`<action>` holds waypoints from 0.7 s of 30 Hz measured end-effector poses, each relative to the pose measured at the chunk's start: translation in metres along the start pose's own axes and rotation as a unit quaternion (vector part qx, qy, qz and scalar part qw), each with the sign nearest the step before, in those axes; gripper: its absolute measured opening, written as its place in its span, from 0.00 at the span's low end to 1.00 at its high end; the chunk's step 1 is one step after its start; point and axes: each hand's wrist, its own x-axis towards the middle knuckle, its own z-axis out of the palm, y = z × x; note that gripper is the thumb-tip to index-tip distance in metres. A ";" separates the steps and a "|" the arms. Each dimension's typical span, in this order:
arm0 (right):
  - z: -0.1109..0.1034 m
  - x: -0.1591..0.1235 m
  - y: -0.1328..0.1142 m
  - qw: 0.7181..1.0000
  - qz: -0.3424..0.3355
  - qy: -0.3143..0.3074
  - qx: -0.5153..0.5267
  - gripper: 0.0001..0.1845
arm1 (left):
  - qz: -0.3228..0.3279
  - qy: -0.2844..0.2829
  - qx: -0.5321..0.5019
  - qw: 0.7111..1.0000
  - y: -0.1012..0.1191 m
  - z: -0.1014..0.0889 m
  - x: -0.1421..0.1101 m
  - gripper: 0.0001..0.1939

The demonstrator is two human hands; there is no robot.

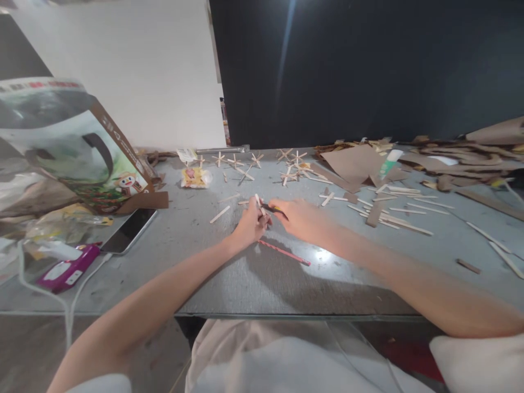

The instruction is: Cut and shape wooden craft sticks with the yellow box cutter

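My left hand [246,225] pinches a pale wooden craft stick [258,201], which points up and away from me. Closed round a dark utility knife [273,208] with a yellow mark, my right hand [298,217] is close beside the left; the blade end meets the stick area, too small to make out. Just below both hands a red twisted pencil [286,252] lies on the grey table [229,289]. A loose craft stick [220,214] rests left of my left hand. Behind are several star shapes made of crossed sticks [284,155].
Loose sticks [401,221] and cardboard scraps [352,166] spread on the right, with a green-and-white tube [391,162]. A yellow packet [195,177] sits at the back. On the left are a phone [130,230], a purple device [69,267], cables and a large printed box [94,158].
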 end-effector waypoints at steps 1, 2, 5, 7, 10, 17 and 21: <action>0.005 0.000 -0.002 1.000 0.004 0.004 0.007 0.19 | 0.009 -0.015 0.017 1.000 0.001 -0.002 0.000 0.19; 0.011 -0.001 -0.004 1.000 0.009 0.010 0.010 0.20 | 0.017 -0.028 0.033 0.999 0.001 -0.004 0.000 0.19; 0.026 -0.005 -0.010 1.000 0.013 0.010 0.005 0.22 | 0.026 -0.036 0.044 0.998 -0.001 -0.008 0.002 0.19; 0.026 -0.004 -0.011 1.000 0.011 0.011 -0.004 0.22 | 0.027 -0.036 0.040 0.998 -0.003 -0.008 0.004 0.20; 0.007 0.004 -0.008 1.000 0.000 0.014 -0.017 0.19 | 0.022 -0.036 0.028 0.999 -0.006 -0.005 0.006 0.21; -0.005 0.009 -0.006 0.999 -0.008 0.010 0.051 0.15 | 0.001 -0.032 0.025 0.999 -0.008 -0.010 0.005 0.20; 0.025 -0.003 -0.008 1.000 0.016 0.013 0.021 0.25 | 0.007 -0.038 0.023 0.999 -0.007 -0.010 0.005 0.20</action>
